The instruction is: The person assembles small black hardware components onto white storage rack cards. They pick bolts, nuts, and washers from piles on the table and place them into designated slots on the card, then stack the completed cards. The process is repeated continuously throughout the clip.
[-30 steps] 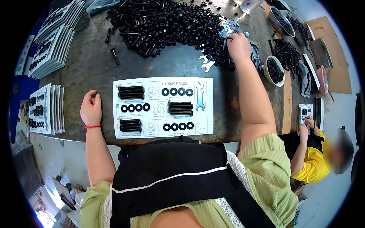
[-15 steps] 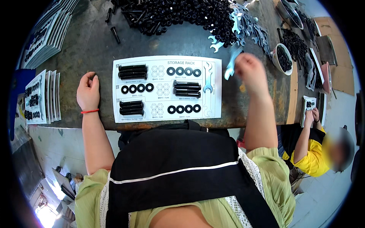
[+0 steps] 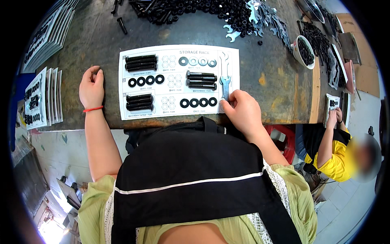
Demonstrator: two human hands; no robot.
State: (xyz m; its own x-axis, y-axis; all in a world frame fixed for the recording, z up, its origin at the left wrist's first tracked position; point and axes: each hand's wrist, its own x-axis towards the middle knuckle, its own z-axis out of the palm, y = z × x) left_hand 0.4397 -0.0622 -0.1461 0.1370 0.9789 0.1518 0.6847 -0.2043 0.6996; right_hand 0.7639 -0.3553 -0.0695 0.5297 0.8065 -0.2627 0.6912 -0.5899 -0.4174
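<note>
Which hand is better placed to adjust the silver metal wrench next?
Probably the right hand: it is at the silver metal wrench; the left hand lies left of the white rectangular card.

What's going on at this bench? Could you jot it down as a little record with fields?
Left hand: curled, resting on the dark worn tabletop
Right hand: touching the near end of a silver metal open-ended wrench
Between hands: white rectangular printed card bearing black metal bolts and ring-shaped washers
Beyond card: heap of black metal nuts and bolts
Far right: co-worker in yellow sleeves
</note>
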